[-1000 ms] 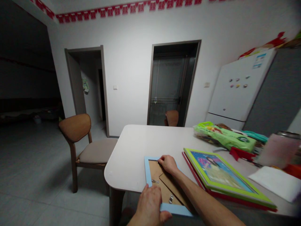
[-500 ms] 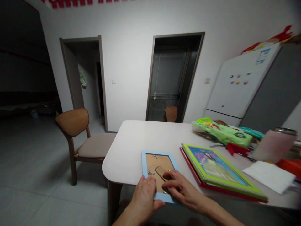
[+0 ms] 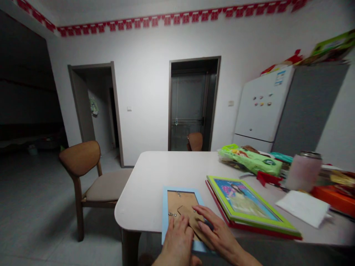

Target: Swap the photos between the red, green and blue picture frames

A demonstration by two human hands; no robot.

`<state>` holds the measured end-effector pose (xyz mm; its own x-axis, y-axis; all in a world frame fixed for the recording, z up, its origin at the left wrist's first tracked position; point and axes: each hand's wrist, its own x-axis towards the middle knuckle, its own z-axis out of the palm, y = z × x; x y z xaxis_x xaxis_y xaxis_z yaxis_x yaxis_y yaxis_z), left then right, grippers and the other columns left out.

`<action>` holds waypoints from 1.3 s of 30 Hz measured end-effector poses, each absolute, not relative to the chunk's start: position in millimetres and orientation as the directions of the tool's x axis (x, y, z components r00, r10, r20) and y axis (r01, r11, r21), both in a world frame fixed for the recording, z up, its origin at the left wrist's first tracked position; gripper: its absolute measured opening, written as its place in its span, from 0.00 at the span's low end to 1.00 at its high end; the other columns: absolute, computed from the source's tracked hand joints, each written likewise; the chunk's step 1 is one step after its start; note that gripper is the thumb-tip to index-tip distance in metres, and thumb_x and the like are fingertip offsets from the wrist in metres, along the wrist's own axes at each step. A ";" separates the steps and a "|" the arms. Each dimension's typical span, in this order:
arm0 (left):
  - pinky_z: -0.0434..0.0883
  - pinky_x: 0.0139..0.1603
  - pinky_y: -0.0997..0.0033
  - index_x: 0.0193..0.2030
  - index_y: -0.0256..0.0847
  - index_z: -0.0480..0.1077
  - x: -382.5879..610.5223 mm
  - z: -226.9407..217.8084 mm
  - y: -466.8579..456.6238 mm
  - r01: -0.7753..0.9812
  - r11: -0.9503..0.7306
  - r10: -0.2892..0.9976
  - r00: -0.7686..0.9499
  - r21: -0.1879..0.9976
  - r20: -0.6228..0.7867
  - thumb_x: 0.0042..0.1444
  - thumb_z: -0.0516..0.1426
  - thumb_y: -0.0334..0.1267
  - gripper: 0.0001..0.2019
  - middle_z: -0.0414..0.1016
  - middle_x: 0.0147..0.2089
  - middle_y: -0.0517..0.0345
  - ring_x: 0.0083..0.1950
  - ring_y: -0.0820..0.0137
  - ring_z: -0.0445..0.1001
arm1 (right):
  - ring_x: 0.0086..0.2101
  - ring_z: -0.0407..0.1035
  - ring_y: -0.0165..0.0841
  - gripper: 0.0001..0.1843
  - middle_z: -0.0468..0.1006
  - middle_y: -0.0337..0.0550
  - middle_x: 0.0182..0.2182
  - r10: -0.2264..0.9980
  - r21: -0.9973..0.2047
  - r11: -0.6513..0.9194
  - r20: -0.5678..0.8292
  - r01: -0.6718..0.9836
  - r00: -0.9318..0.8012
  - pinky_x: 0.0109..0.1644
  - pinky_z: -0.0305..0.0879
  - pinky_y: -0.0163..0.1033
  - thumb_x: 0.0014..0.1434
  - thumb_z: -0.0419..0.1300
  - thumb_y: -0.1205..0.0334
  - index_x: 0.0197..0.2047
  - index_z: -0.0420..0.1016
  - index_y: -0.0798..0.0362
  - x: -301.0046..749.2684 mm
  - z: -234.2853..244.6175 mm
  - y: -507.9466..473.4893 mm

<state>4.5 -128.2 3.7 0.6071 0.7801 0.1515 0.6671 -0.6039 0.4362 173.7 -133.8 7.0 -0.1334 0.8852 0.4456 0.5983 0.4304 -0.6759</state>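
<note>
A light blue picture frame [image 3: 165,207] lies face down at the near edge of the white table [image 3: 166,170], its brown backing board and stand [image 3: 184,211] showing. My left hand [image 3: 179,240] lies flat on the near part of the backing, fingers stretched out. My right hand [image 3: 217,234] lies beside it on the stand and the frame's right side, fingers extended and pressing down. Neither hand grips anything.
A green-framed picture [image 3: 244,201] lies stacked on a red frame to the right. Beyond are a green packet [image 3: 251,160], a pink cup [image 3: 303,170], white paper [image 3: 303,207] and an orange box [image 3: 334,197]. A wooden chair [image 3: 88,177] stands left; a fridge [image 3: 263,107] stands behind.
My right hand came back from the frame's far edge to its near right part. Both hands now lie flat on the backing. The view shifted slightly.
</note>
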 end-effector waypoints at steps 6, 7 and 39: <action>0.50 0.57 0.57 0.45 0.32 0.63 10.1 17.5 -126.2 0.571 -0.559 0.799 0.565 0.601 0.205 0.34 0.60 0.26 0.26 0.58 0.55 0.40 0.57 0.57 0.54 | 0.36 0.67 0.36 0.22 0.74 0.47 0.38 0.859 -0.964 0.230 0.265 0.132 0.439 0.39 0.64 0.39 0.43 0.57 0.52 0.42 0.70 0.53 190.1 12.8 -143.0; 0.53 0.56 0.58 0.44 0.33 0.63 9.2 26.5 -127.7 0.519 -0.545 0.812 0.522 0.659 0.260 0.36 0.59 0.26 0.24 0.61 0.53 0.42 0.55 0.58 0.57 | 0.34 0.68 0.35 0.23 0.75 0.46 0.36 0.859 -0.977 0.210 0.197 0.025 0.473 0.36 0.64 0.37 0.42 0.58 0.52 0.41 0.71 0.53 187.2 11.1 -146.4; 0.60 0.49 0.73 0.48 0.40 0.61 158.5 15.3 -97.0 0.156 -0.198 0.898 0.426 0.968 0.115 0.44 0.52 0.29 0.21 0.69 0.48 0.58 0.49 0.68 0.65 | 0.38 0.67 0.38 0.18 0.76 0.48 0.35 0.871 -0.789 -0.245 0.076 0.563 0.486 0.42 0.59 0.37 0.44 0.50 0.55 0.31 0.75 0.57 385.1 41.6 -132.2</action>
